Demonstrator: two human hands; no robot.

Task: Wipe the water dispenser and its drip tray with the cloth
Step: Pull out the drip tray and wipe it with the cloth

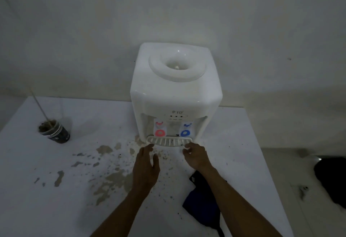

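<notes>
A white tabletop water dispenser (176,88) stands against the wall, with a red tap on the left and a blue tap on the right. Its slotted white drip tray (169,141) juts out at the base. My left hand (147,163) reaches to the tray's left front corner, fingers apart, fingertips at its edge. My right hand (196,155) is at the tray's right front corner with fingers curled near the rim; whether it grips is unclear. A dark blue cloth (203,206) lies on the table under my right forearm, held by neither hand.
The white table (56,208) carries brown stains and splatter (112,178) in front of the dispenser. A dark cup (56,131) of murky liquid with a stick in it stands at the left. A dark object (331,178) lies on the floor to the right.
</notes>
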